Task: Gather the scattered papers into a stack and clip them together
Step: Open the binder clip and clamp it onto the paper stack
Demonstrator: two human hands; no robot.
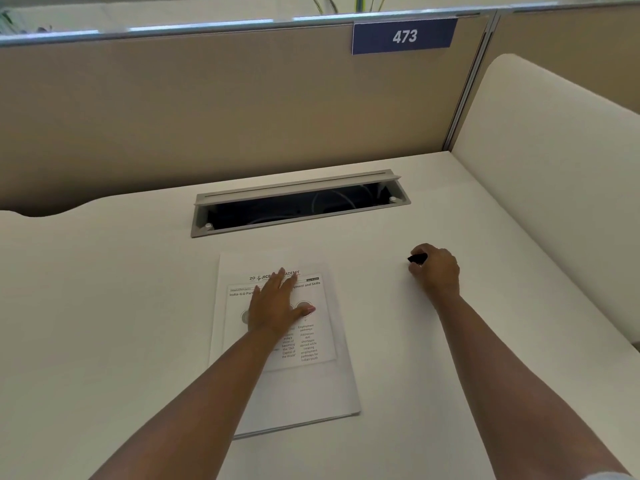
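We're pressing left hand [273, 306] flat, fingers spread, on paper stack [284, 344]; right hand [434, 271] fingers are pinching black clip [417, 259].

Left hand [277, 306] lies flat, palm down, fingers spread forward — thumb angled out to the right. Right hand [434, 271] is curled, fingertips pinched together at its far-left side — forearm extended.
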